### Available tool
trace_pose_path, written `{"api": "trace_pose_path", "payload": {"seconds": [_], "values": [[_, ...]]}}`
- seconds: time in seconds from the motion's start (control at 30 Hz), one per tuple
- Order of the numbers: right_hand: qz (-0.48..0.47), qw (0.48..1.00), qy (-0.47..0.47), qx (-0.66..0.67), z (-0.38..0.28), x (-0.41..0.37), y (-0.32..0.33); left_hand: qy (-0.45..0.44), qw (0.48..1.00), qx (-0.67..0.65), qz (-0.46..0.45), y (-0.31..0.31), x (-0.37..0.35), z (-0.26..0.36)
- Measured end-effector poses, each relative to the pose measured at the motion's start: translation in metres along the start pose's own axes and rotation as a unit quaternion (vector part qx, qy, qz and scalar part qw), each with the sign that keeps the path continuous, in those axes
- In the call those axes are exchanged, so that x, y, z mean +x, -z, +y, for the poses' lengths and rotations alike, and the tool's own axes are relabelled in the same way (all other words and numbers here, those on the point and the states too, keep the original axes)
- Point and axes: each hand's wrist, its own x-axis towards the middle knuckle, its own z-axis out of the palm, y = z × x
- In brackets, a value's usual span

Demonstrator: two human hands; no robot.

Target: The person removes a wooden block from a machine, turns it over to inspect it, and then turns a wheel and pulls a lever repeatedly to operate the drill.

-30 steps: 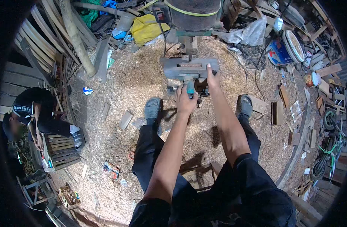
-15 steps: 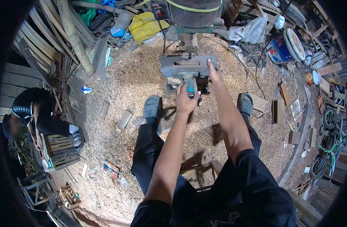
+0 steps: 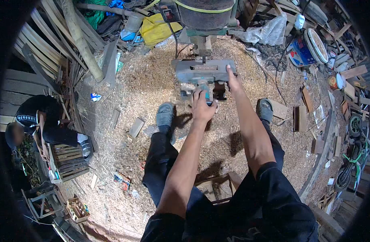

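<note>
A grey slotted board (image 3: 211, 73) lies across the front of a teal-bodied power tool (image 3: 204, 89), whose exact kind I cannot make out. My left hand (image 3: 202, 109) wraps over the near end of the teal body, fingers on top and thumb at its right side. At the board's right end, my right hand (image 3: 234, 82) grips the edge with the thumb on top; its other fingers are mostly hidden. Dark metal parts show beneath the board on both sides of the tool. A wooden block (image 3: 203, 45) on a post stands just beyond the board.
A large dark drum (image 3: 207, 18) stands ahead. Shavings cover the floor, with wood offcuts (image 3: 136, 127) around my sandals. A wooden frame (image 3: 215, 185) lies between my legs. Another person (image 3: 40, 117) sits at left by a slatted crate (image 3: 70, 159). A bucket (image 3: 308, 48) stands at right.
The view has shifted slightly, so the scene sits a little further right. My left hand's fingers reach a bit further over the teal body. My right hand keeps its hold on the board.
</note>
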Motion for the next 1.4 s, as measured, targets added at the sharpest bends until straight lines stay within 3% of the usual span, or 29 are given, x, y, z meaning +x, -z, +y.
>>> {"api": "trace_pose_path", "payload": {"seconds": [0.13,0.2,0.27,0.3,0.37,0.4,0.43,0.47,0.5,0.57,0.6,0.63,0.7,0.73,0.77,0.8,0.83,0.9,0.93,1.03,1.17,1.27,1.3,1.37,1.4], "values": [[0.022,0.996,0.024,-0.087,0.009,0.010,-0.001,-0.005,1.000,0.006,0.011,0.000,0.000,0.003],[0.075,0.995,0.050,-0.041,0.011,-0.007,-0.007,-0.010,1.000,0.000,0.025,0.000,0.000,0.000],[0.092,0.990,0.106,0.021,0.028,-0.023,-0.007,0.036,0.996,-0.085,0.006,0.003,0.006,-0.010],[0.129,0.984,0.123,-0.026,0.041,-0.036,-0.007,0.057,0.990,-0.127,-0.003,0.004,0.009,-0.020],[0.175,0.969,0.163,-0.058,0.071,-0.065,-0.014,0.205,0.946,-0.234,-0.095,0.002,0.012,-0.059],[0.183,0.964,0.186,-0.044,0.085,-0.080,-0.017,0.262,0.944,-0.149,-0.132,0.001,0.011,-0.078],[0.145,0.969,0.197,-0.046,0.081,-0.105,-0.017,0.283,0.944,0.028,-0.166,0.001,0.010,-0.090],[0.105,0.972,0.206,-0.050,0.078,-0.128,-0.017,0.317,0.913,0.170,-0.193,0.006,0.007,-0.087],[0.076,0.975,0.203,-0.043,0.084,-0.142,-0.022,0.369,0.883,0.245,-0.152,0.010,-0.001,-0.074],[0.022,0.980,0.195,-0.027,0.094,-0.158,-0.030,0.328,0.932,0.061,-0.141,0.026,0.000,-0.062],[0.024,0.991,0.132,0.011,0.088,-0.166,-0.029,0.313,0.939,-0.062,-0.127,0.023,0.003,-0.064],[0.023,0.996,0.071,0.051,0.067,-0.175,-0.029,0.299,0.928,-0.187,-0.118,0.019,0.005,-0.066],[0.015,0.990,-0.046,0.131,0.022,-0.182,-0.036,0.262,0.832,-0.484,-0.068,-0.016,0.022,-0.081],[-0.008,0.983,-0.008,0.185,0.017,-0.176,-0.030,0.302,0.819,-0.486,-0.038,-0.007,0.022,-0.060],[-0.088,0.969,0.035,0.229,-0.002,-0.180,-0.027,0.344,0.803,-0.487,-0.009,0.005,0.021,-0.041],[-0.168,0.945,0.077,0.270,-0.035,-0.190,-0.023,0.357,0.757,-0.548,-0.007,-0.002,0.022,-0.048],[-0.247,0.913,0.116,0.303,-0.053,-0.194,-0.019,0.364,0.776,-0.514,-0.003,-0.001,0.019,-0.047],[-0.150,0.955,0.126,0.224,-0.043,-0.174,-0.022,0.371,0.815,-0.446,-0.004,0.008,0.015,-0.033],[-0.102,0.967,0.137,0.187,-0.034,-0.162,-0.027,0.331,0.826,-0.454,-0.059,-0.006,0.019,-0.058],[-0.118,0.979,0.119,0.119,0.041,-0.126,-0.009,0.312,0.885,-0.345,0.014,-0.025,0.022,-0.064],[-0.184,0.971,0.102,0.110,0.033,-0.146,-0.012,0.325,0.822,-0.468,-0.011,-0.021,0.023,-0.063],[-0.246,0.943,0.122,0.187,-0.010,-0.181,-0.015,0.438,0.683,-0.583,-0.045,-0.023,0.017,-0.071],[-0.272,0.926,0.131,0.225,-0.028,-0.196,-0.017,0.430,0.700,-0.568,-0.055,-0.017,0.016,-0.066],[-0.210,0.949,0.199,0.125,-0.045,-0.209,-0.025,0.416,0.732,-0.533,-0.079,0.004,0.005,-0.046],[-0.148,0.964,0.205,0.086,-0.011,-0.180,-0.021,0.435,0.735,-0.519,-0.024,0.009,0.002,-0.031]]}}
